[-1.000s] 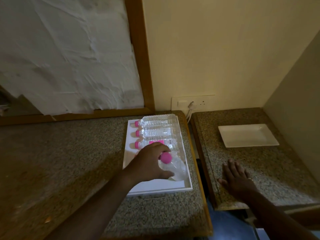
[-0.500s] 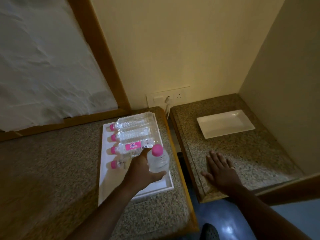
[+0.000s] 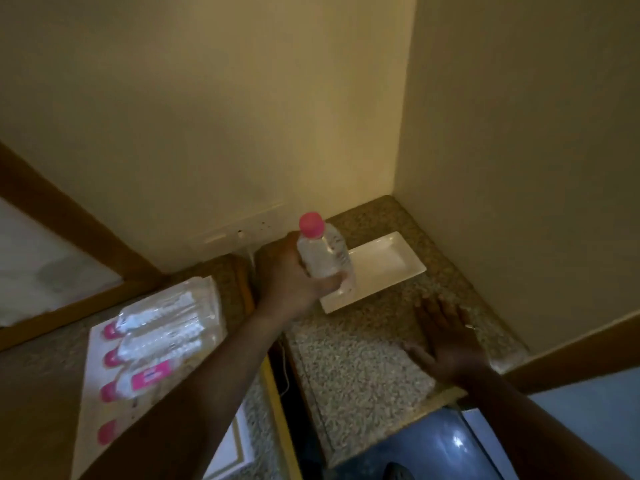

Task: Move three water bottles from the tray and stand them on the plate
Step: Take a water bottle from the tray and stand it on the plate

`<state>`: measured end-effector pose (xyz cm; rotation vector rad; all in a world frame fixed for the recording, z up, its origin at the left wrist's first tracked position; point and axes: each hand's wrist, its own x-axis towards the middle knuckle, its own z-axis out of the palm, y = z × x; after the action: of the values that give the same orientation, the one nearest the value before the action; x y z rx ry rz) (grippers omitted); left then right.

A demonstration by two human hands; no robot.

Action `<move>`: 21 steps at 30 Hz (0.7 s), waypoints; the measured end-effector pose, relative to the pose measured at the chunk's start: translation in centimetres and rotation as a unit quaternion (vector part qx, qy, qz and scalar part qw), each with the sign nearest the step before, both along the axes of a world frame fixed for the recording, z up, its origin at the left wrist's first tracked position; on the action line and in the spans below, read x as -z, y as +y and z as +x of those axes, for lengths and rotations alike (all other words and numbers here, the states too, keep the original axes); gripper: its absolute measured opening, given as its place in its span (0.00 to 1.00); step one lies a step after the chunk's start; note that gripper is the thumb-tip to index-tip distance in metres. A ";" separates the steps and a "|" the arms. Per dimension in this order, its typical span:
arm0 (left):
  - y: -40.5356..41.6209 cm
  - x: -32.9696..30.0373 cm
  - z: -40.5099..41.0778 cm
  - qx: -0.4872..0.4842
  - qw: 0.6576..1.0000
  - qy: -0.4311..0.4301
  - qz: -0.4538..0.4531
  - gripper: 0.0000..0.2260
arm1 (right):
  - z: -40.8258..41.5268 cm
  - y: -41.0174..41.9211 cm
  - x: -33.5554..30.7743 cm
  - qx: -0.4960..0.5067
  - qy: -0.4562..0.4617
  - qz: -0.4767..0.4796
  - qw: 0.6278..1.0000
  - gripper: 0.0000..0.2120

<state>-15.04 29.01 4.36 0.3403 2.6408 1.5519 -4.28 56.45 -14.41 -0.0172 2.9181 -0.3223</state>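
My left hand (image 3: 291, 277) grips a clear water bottle (image 3: 323, 256) with a pink cap, held upright in the air over the left end of the white rectangular plate (image 3: 384, 268). The plate lies bare on the right granite counter. My right hand (image 3: 446, 336) rests flat, fingers spread, on that counter in front of the plate. The white tray (image 3: 93, 368) sits on the left counter with several pink-capped bottles (image 3: 156, 344) lying on their sides, partly hidden by my left forearm.
A narrow gap (image 3: 280, 372) with a white cable separates the two granite counters. Walls close in behind and to the right of the plate. A wall socket (image 3: 242, 225) sits above the gap. Blue floor (image 3: 426, 448) shows below the right counter's wooden edge.
My left hand lifted the bottle off the tray and carried it right, across the gap, to above the plate. The view swung right. My right hand stayed flat on the counter.
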 end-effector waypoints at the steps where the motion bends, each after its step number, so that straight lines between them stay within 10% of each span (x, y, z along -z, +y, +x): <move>1: 2.4 0.5 -1.5 0.005 1.000 0.001 0.005 0.29 | -0.1 0.4 0.2 0.001 0.006 -0.004 1.000 0.42; 21: 14.6 10.7 -9.7 0.088 0.996 -0.034 -0.007 0.34 | -0.4 1.0 1.8 0.009 0.048 -0.023 0.999 0.42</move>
<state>-24.73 43.59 -6.34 0.4937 2.4930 1.4644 -4.64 57.47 -16.25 -0.0124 3.0068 -0.4019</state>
